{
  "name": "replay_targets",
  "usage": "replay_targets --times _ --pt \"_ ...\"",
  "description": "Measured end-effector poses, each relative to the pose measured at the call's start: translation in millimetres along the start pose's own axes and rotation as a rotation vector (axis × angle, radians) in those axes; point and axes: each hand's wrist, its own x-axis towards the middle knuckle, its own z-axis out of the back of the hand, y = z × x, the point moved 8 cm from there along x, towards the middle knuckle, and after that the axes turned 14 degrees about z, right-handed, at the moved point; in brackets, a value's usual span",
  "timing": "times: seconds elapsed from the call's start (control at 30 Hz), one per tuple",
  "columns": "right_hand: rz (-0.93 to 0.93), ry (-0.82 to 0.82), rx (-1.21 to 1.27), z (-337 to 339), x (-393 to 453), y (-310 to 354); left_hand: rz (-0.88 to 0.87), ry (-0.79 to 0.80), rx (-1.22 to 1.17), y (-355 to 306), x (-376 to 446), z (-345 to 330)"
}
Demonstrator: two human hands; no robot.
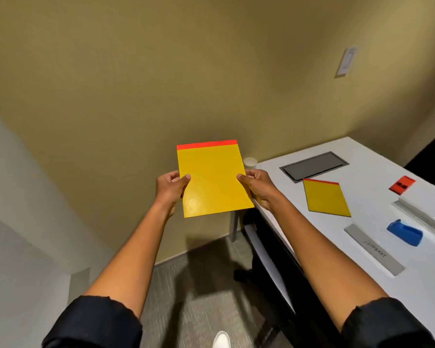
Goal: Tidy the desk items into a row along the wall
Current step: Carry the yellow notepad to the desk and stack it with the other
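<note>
Currently both hands, left hand and right hand, pinch the yellow pad clear of the desk; best carry it level, then lay it by the far wall.

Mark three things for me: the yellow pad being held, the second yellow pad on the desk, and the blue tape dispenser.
held yellow pad [212, 179]: head view, middle of its yellow face.
yellow pad on the desk [325, 199]: head view, centre of its cover.
blue tape dispenser [405, 233]: head view, middle of its blue body.
</note>
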Motion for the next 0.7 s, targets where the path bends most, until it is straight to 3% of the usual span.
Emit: replay_targets --times 0.43,0.7 --pt "-0.162 -0.361 0.017 102.8 100.7 -46.7 0.109 0.304 0.153 -27.7 190.9 -150.7" --pt "-0.211 -0.67 -0.025 156.7 136.8 -79.2 0.123 0.539 0.284 -28.7 287.8 -249.4"
